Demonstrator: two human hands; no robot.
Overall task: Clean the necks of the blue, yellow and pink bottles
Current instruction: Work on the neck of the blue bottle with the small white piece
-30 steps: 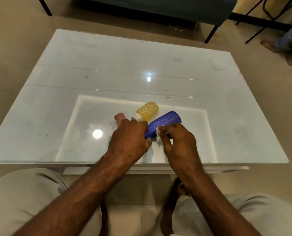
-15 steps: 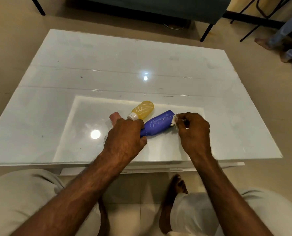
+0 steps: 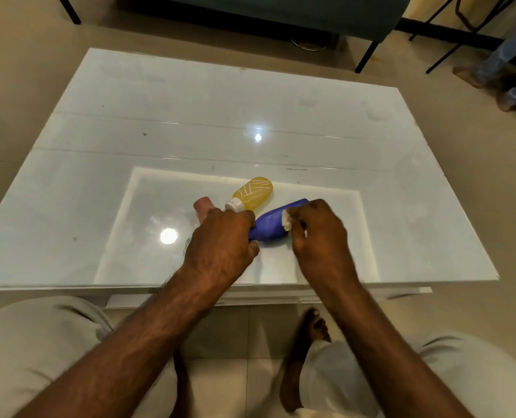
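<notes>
Just below the middle of the frame, the blue bottle (image 3: 270, 226) lies on its side on the white glass-topped table (image 3: 190, 116), its length running from lower left to upper right. The left hand (image 3: 220, 241) is curled round its lower-left end, which it hides, so the neck cannot be seen. The right hand (image 3: 320, 233) covers the bottle's upper-right part; its fingers are bent and pinch a small white wad (image 3: 286, 220), cloth or tissue, against the blue body. The two hands are near each other, with a short stretch of bottle bare between them. Just above the left hand the yellow bottle (image 3: 254, 193) also lies on its side, with pale scratch-like lines on its body and its white cap (image 3: 234, 205) pointing to the lower left, close to the knuckles. Left of that cap the pink bottle (image 3: 203, 206) shows only partly, its lower part hidden behind the left hand. At the top edge stands a dark green seat (image 3: 280, 7) on black legs, and at the upper right another person's feet (image 3: 473, 75) rest on the tiled floor
</notes>
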